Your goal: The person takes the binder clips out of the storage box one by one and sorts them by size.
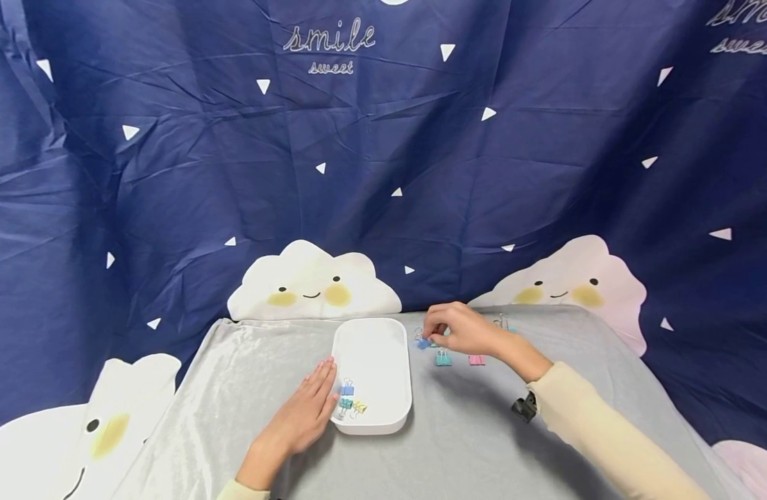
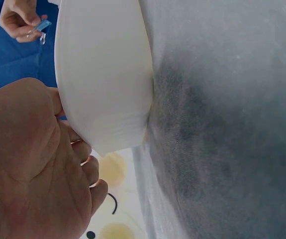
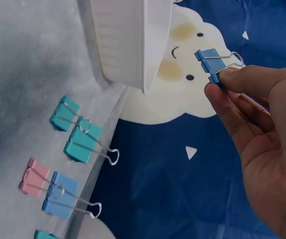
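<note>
My right hand (image 1: 461, 328) pinches a blue binder clip (image 3: 212, 63) between thumb and fingertips, raised above the table just right of a white plastic box (image 1: 372, 354). Against the box's left rim lie the fingers of my left hand (image 1: 302, 413), fairly straight and touching it. Inside, near the front left corner, are a blue clip (image 1: 348, 390), a teal clip (image 1: 345, 403) and a yellow clip (image 1: 359, 407). Below the right hand, the right wrist view has two teal clips (image 3: 83, 142), a pink clip (image 3: 35, 178) and another blue clip (image 3: 61, 194) on the cloth.
A grey cloth (image 1: 470, 444) covers the table. One more teal clip (image 3: 46, 234) is cut off at the lower edge of the right wrist view. Behind the table hangs a dark blue curtain (image 1: 383, 139) with clouds and triangles. A small black device (image 1: 524, 407) hangs under the right wrist.
</note>
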The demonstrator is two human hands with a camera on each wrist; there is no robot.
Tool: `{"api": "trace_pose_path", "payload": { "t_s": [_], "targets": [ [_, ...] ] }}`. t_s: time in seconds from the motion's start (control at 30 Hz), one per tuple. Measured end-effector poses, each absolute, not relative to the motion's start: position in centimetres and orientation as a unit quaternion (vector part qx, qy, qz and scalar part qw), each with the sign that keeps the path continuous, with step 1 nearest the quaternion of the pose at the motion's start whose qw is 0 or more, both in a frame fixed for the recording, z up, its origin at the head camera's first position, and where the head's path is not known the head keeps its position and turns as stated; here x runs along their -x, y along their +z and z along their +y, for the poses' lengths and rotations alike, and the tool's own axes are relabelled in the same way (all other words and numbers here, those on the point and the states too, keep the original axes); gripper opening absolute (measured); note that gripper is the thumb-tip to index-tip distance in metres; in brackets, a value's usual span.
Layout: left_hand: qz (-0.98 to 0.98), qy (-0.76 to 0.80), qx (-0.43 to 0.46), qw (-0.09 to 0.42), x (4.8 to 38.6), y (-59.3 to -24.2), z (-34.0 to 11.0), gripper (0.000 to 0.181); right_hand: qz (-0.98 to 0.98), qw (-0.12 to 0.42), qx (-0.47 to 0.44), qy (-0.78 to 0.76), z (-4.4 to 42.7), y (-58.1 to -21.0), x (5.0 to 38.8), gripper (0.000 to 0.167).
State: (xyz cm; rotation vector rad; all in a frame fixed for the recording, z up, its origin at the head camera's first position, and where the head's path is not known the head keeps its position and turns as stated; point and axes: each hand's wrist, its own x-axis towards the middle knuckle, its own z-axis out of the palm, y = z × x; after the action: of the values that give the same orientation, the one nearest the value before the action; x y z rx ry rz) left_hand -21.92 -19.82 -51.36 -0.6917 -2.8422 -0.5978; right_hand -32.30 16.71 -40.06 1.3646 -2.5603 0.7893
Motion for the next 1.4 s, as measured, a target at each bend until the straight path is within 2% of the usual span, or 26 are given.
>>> {"api": "trace_pose_path", "payload": {
  "t_s": [0.43,0.67,0.93,1.03,1.2,1.4],
  "targets": [
    [-0.956,-0.186,0.217,0.068,21.8,-51.2,-19.7,0.058,-0.869,0.093,-0.410,0.259,20.4,-40.7,31.9,0.016],
    [-0.964,-0.171,0.200,0.032,21.9,-50.7,-19.5,0.060,-0.879,0.083,-0.386,0.269,22.1,-41.3,31.7,0.018],
    [-0.953,-0.187,0.224,0.079,22.0,-51.6,-19.8,0.058,-0.879,0.105,-0.369,0.283,23.8,-42.1,31.5,0.021],
    [-0.953,-0.183,0.228,0.082,22.0,-51.7,-19.9,0.059,-0.879,0.118,-0.363,0.287,24.4,-42.5,31.5,0.023],
    [-0.953,-0.185,0.228,0.075,22.0,-51.5,-19.8,0.060,-0.878,0.128,-0.356,0.293,25.5,-42.9,31.4,0.027],
    [-0.962,-0.174,0.205,0.041,21.8,-50.8,-19.5,0.060,-0.879,0.125,-0.344,0.305,26.5,-43.7,31.3,0.025]
  ]
}}
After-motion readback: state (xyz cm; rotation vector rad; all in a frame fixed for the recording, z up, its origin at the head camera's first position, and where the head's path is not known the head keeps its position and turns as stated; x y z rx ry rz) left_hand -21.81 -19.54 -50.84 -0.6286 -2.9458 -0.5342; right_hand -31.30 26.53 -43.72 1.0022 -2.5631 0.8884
